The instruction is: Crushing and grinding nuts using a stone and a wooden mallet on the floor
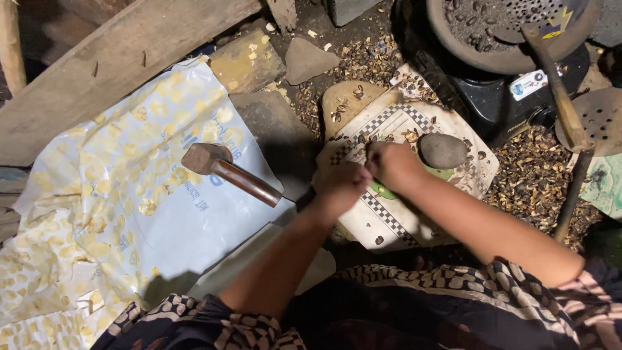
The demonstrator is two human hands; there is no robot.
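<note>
Working close together over a checkered board [395,123], both hands are seen bunched at its near left part. The left hand [340,185] is curled into a loose fist; what, if anything, is pinched inside cannot be told. The right hand [392,162] is likewise closed, its fingers [372,152] tucked down onto the board; any small thing held there is hidden. A smooth grey stone [442,150] rests on the board just beside the right hand. Broken shells [531,175] are scattered around the board on the ground. A hammer [227,170] lies well to the left on a printed plastic sheet [129,194] strewn with pale kernels. A dark bowl [499,32] stands beyond the board.
</note>
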